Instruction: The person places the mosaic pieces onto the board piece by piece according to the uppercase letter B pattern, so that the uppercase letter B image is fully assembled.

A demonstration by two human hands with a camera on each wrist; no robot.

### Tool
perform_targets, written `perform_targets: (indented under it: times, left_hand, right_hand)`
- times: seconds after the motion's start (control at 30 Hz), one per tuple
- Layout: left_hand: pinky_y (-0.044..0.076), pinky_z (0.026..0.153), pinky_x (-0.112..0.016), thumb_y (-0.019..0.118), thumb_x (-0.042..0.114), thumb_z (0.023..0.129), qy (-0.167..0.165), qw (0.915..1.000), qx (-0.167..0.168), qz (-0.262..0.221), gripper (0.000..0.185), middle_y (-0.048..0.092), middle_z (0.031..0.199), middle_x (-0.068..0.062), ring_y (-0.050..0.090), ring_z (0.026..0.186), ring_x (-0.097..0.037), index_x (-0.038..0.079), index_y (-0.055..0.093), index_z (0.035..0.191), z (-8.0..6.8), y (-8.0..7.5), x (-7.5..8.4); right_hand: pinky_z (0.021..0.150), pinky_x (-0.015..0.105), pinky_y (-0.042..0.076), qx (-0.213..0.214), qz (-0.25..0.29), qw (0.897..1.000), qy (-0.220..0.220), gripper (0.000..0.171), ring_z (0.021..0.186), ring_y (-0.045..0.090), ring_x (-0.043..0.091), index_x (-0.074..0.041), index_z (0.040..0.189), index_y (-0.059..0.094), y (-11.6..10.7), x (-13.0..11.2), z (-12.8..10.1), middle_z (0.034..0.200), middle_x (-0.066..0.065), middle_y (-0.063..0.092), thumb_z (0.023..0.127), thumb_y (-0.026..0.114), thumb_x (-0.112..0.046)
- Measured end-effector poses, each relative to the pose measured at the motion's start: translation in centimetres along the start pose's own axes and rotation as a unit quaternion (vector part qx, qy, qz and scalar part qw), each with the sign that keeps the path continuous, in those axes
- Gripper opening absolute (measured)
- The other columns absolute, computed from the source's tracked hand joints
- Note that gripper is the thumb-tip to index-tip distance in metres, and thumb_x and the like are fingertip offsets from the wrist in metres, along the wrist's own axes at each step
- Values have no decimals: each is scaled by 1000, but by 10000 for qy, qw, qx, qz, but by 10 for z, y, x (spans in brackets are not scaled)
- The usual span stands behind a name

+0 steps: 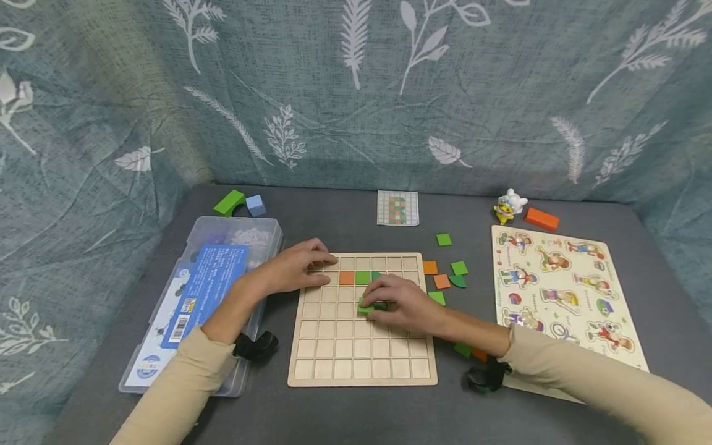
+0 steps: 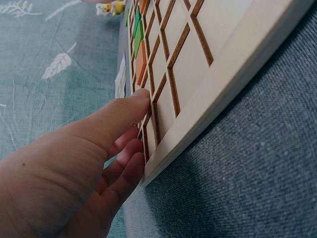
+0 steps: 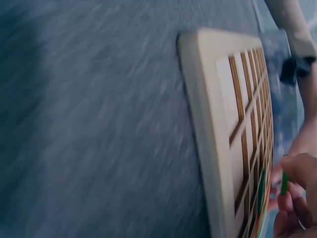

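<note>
Resting on the upper left corner of the wooden grid board (image 1: 361, 364), left hand (image 1: 295, 269), fingers lying fairly straight and flat, gripping nothing. Pinching a green square tile (image 1: 365, 305) with curled fingers, right hand (image 1: 397, 304), hovering over the board's third row, near the middle. Already sitting in the second row, an orange tile (image 1: 347, 278) and a green tile (image 1: 363, 277), side by side. Lying scattered on the grey cloth just right of the board, loose green and orange tiles (image 1: 459, 268).
</note>
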State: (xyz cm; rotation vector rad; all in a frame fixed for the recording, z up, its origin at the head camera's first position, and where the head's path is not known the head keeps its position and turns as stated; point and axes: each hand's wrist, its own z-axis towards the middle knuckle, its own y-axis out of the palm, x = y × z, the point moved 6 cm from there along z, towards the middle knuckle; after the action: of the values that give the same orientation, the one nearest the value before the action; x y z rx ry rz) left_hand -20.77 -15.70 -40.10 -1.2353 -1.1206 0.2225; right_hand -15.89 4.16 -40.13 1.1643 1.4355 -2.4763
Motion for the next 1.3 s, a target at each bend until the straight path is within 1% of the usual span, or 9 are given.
perform_targets:
  times: [0.1,0.3,0.5,0.83,1.13,1.3]
  left_hand:
    - [50,88,-39,67,22,93,24,10000,16,24,40,56,115,-9,58,100,-21,5,63,128,1,0,0]
    - [49,88,-38,66,23,93,9,10000,11,19,40,56,114,-9,58,100,-21,5,62,129,1,1,-2]
    - [49,89,-39,65,23,94,-36,10000,-19,-23,40,56,115,-9,58,102,-22,6,62,130,1,1,-3]
    - [49,89,-39,66,23,93,-62,10000,-33,-24,41,56,115,-9,58,102,-21,6,62,130,1,1,-2]
    - [49,88,-39,66,23,93,-15,10000,-12,-10,40,56,114,-9,58,100,-21,5,62,129,1,0,-2]
    - [49,88,-39,65,23,94,-32,10000,-32,-6,40,56,114,-9,58,101,-21,5,62,130,1,1,-3]
  right_hand:
    - [88,28,50,-163,-210,9995,-144,13,101,61,15,-11,101,75,9,-7,4,109,3,66,88,71,-13]
    - [90,31,50,-290,-331,9990,-124,13,101,61,15,-12,100,75,15,-7,5,108,2,66,88,72,-15]
    - [89,32,49,-302,-362,9989,-41,13,100,61,15,-12,100,75,16,-5,3,109,2,66,88,72,-14]
    - [93,37,46,-349,-455,9983,121,14,102,60,14,-13,101,75,18,-3,3,110,1,66,89,71,-16]
    - [96,38,46,-414,-533,9976,126,14,104,60,15,-13,103,75,17,-3,4,111,1,66,89,70,-16]
    - [94,37,45,-389,-640,9972,0,16,105,58,16,-14,104,74,14,-4,4,113,1,65,90,70,-19]
